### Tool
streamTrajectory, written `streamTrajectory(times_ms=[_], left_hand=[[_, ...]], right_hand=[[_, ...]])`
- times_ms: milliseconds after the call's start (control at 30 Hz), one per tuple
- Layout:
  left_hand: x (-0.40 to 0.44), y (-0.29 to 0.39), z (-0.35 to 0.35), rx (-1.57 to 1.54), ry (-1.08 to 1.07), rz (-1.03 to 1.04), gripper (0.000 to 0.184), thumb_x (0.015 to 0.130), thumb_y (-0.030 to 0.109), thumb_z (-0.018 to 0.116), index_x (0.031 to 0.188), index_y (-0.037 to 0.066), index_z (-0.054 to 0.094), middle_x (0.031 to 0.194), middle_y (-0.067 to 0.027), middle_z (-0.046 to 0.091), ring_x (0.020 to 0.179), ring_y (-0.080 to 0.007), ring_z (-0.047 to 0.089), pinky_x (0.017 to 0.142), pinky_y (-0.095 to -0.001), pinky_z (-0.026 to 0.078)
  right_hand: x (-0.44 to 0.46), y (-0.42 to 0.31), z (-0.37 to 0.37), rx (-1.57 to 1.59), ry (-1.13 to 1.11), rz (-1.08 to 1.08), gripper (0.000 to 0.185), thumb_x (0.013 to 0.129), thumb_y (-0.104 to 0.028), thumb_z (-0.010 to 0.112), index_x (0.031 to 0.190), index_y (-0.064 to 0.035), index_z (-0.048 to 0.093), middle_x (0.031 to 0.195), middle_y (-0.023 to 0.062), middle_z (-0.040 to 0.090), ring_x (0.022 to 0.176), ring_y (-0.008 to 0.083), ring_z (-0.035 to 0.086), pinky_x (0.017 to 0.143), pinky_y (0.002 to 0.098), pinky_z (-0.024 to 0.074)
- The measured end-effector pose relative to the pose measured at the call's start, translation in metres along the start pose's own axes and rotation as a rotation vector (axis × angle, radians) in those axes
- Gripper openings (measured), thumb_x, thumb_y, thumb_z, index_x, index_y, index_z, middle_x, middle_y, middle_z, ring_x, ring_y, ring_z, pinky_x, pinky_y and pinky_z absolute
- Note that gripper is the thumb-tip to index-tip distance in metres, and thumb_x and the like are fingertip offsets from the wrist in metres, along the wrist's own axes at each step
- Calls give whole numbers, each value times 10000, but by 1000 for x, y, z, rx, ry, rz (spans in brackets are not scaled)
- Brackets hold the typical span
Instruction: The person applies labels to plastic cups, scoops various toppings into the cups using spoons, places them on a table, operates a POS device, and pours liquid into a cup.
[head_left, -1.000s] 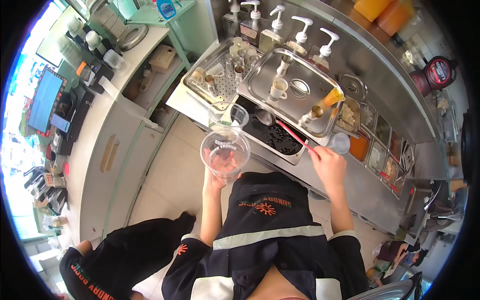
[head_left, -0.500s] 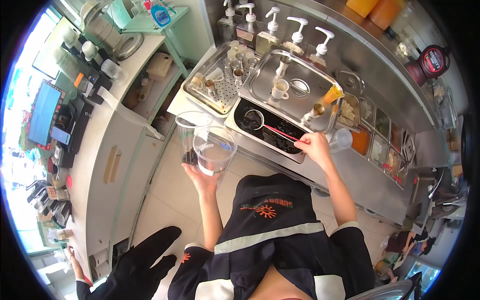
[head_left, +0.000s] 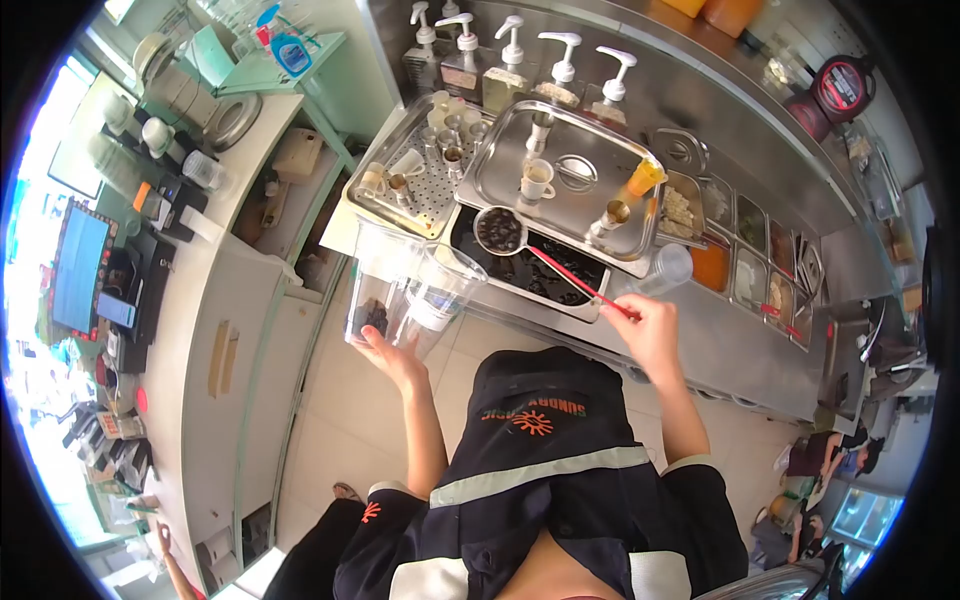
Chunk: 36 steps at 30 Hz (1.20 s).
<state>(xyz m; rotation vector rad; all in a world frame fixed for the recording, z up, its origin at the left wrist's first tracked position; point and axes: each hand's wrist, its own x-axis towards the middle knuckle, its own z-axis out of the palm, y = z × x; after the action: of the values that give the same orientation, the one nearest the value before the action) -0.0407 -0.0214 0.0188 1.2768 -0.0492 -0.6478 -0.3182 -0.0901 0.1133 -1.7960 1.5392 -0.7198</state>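
My left hand (head_left: 395,360) holds two clear plastic cups side by side. Dark pearls lie at the bottom of the left cup (head_left: 372,285); the right cup (head_left: 440,290) carries printed lettering and shows no pearls. The fingers of my right hand (head_left: 648,325) are closed on the red handle of a strainer ladle (head_left: 500,231). Its round bowl, full of dark pearls, is over the left end of a black-filled steel pan (head_left: 592,308), close to the right cup's rim.
Behind the pan are a perforated tray (head_left: 418,222) with small cups and jiggers, a steel lid (head_left: 490,180) and pump bottles (head_left: 562,70). A clear cup (head_left: 668,268) lies near my right hand. Topping trays (head_left: 750,280) are at right. Another person's dark-clothed leg (head_left: 310,550) is at lower left.
The strainer has risen from the dark liquid, now loaded with pearls. My left hand has spread the two cups side by side, further left than at first. The other person has shifted.
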Motion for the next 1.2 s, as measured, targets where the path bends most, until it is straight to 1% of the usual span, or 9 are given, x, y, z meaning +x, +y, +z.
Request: streamTrajectory(times_ms=[100, 300, 400, 567, 667, 900, 1033, 1100, 1200], left_hand=[[1, -10, 11, -2, -41, 42, 801, 743, 604, 451, 1319, 207, 61, 1326, -105, 200, 1149, -375, 295, 836, -600, 311], [-1, -22, 43, -261, -279, -35, 781, 775, 638, 317, 1296, 64, 219, 1330, -119, 256, 1223, -280, 253, 982, -428, 254], [7, -39, 21, -446, -296, -337, 676, 698, 717, 334, 978, 130, 517, 758, -13, 533, 663, -191, 510, 599, -410, 419], [-31, -26, 31, -563, -637, -305, 614, 683, 646, 469, 1092, 188, 475, 937, -25, 567, 829, -196, 546, 686, -468, 434], [-53, -34, 44, -818, -902, -493, 725, 644, 583, 581, 1188, 136, 412, 1100, -28, 521, 1023, -189, 489, 905, -505, 330], [-192, -61, 134, -724, -1142, -527, 765, 698, 554, 546, 1306, 215, 231, 1138, -11, 427, 977, -153, 472, 832, -515, 395], [-286, -110, 174, -569, -1027, -672, 635, 735, 534, 509, 1171, 88, 389, 1024, -64, 477, 906, -218, 497, 711, -531, 424], [-318, -141, 184, -454, -893, -789, 606, 747, 564, 466, 1107, 79, 419, 943, -77, 512, 883, -235, 501, 677, -518, 437], [-335, -202, 175, -238, -812, -841, 616, 783, 595, 368, 1146, 97, 391, 1044, -99, 493, 883, -245, 502, 709, -452, 455]], right_hand=[[-14, -11, 6, -519, 303, -652, 101, 635, -141, 682, 667, -86, 604, 549, 37, 519, 443, 205, 499, 404, 294, 367], [-8, 12, 0, -532, 415, -531, 94, 648, -157, 614, 614, -121, 533, 542, 9, 490, 464, 184, 522, 422, 320, 404], [-1, 27, 9, -667, 189, -480, 38, 638, -131, 538, 609, -113, 555, 563, 35, 543, 515, 215, 572, 450, 343, 444], [9, 40, -15, -399, 369, -559, 215, 632, -300, 649, 735, -124, 579, 633, 9, 552, 636, 171, 543, 605, 343, 371], [15, 96, -78, 109, 556, -244, 123, 695, -188, 633, 741, -80, 596, 605, 32, 567, 528, 134, 537, 504, 279, 406], [14, 426, -209, 698, 1338, 859, 321, 718, -182, 624, 1005, -82, 522, 666, 19, 504, 510, 131, 471, 460, 237, 430], [17, 514, -250, 604, 825, 709, 252, 709, -196, 629, 932, -89, 576, 552, 13, 494, 481, 180, 499, 478, 242, 429], [31, 537, -247, -143, 678, 200, 195, 703, -208, 637, 853, -87, 606, 469, 27, 469, 473, 202, 526, 471, 249, 422], [16, 474, -273, -314, 497, -66, 171, 710, -178, 627, 859, -98, 607, 565, 49, 511, 502, 202, 538, 464, 290, 428]])
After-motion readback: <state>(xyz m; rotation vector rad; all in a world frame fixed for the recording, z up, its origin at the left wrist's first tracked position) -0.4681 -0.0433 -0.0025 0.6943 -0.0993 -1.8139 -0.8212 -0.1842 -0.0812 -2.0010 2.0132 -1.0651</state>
